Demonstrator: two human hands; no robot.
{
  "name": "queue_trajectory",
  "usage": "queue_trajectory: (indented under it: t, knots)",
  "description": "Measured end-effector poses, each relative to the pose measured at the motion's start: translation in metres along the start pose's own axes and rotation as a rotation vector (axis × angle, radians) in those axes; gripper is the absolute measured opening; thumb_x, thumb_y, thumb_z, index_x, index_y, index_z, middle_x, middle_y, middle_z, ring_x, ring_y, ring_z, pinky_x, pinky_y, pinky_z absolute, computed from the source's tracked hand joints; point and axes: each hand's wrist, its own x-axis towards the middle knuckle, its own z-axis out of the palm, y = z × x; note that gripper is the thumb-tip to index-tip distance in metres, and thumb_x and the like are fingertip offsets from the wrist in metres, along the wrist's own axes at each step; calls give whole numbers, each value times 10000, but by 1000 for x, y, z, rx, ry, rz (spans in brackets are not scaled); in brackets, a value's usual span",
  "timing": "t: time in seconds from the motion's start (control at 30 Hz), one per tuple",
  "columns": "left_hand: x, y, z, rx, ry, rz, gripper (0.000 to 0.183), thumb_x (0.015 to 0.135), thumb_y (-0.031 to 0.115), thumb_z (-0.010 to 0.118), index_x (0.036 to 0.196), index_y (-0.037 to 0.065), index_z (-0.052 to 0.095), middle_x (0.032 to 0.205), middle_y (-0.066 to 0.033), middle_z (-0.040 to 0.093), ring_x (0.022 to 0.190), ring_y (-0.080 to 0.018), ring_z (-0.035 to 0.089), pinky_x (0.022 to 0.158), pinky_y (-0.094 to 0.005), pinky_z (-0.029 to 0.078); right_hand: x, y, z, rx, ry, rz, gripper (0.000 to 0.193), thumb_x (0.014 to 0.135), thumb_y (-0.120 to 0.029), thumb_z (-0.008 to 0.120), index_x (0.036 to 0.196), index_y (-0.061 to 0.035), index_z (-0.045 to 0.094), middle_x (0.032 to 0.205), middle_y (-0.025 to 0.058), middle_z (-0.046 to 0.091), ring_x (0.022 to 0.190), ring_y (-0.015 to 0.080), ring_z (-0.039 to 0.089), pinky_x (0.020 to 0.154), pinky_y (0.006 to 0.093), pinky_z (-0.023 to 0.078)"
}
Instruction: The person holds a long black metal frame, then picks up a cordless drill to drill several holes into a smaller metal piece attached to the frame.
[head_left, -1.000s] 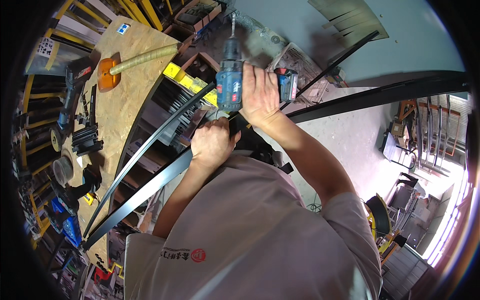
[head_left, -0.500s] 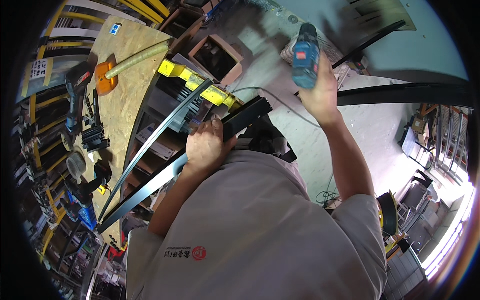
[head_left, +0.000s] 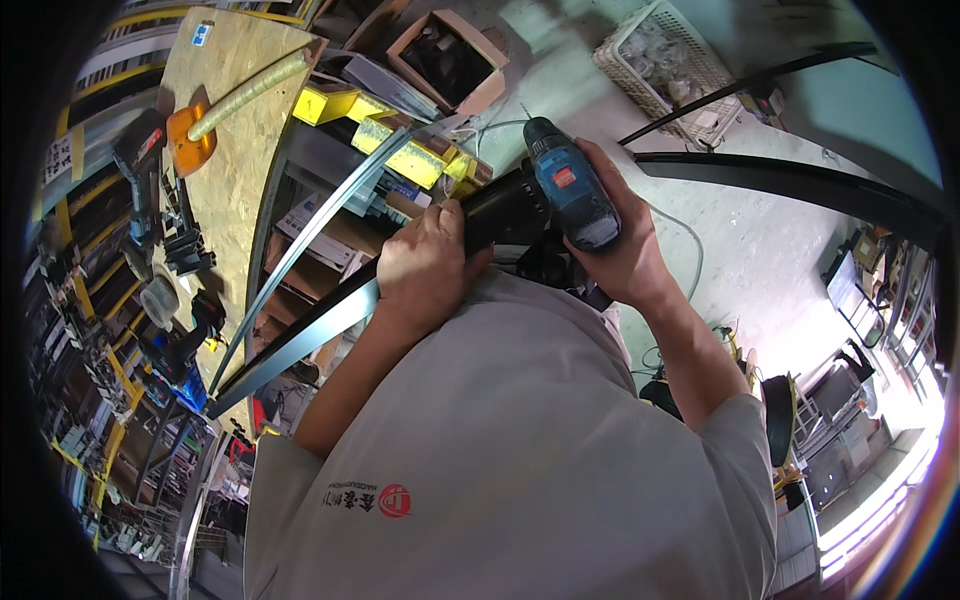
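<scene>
My left hand [head_left: 425, 265] is wrapped round a long black profile [head_left: 495, 212] close to its upper end. The profile slants down to the left, where its far end meets the wooden bench. In my right hand [head_left: 630, 235] is a blue cordless drill [head_left: 575, 185], its thin bit pointing up and away. The drill body is right beside the profile's end; I cannot tell whether they touch. A slim silver-grey bar [head_left: 310, 235] lies alongside the profile on its left.
On the wooden bench [head_left: 235, 90] at left lie an orange tool with a tube [head_left: 195, 140] and another cordless tool [head_left: 140, 175]. Yellow bins [head_left: 400, 150] line the bench's side. Beyond stand a cardboard box [head_left: 450, 60] and a white crate [head_left: 665, 70]. Black curved bars [head_left: 790, 185] extend at right.
My right hand has brought the drill down and left, from out over the floor to the profile's end. The left hand keeps its grip on the profile. The view has shifted slightly.
</scene>
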Motion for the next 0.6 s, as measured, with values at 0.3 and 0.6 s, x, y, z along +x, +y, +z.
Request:
queue_trajectory:
  t: [0.3,0.6]
  knots:
    - [1,-2,-6,-16,29,62,477,839,362,813,1062,11,581,943,-169,674,778,-311,725,641,-423,589,2,2,8,49,-68,97,867,774,104,691,1581,-21,400,1386,217,640,1281,249,618,1096,350,457]
    - [1,-2,-2,-11,93,55,481,857,434,790,995,18,591,922,-164,680,746,-320,723,600,-431,587,-3,-5,10,-6,-33,90,849,798,84,690,1586,-19,392,1397,207,630,1287,236,601,1090,344,456]
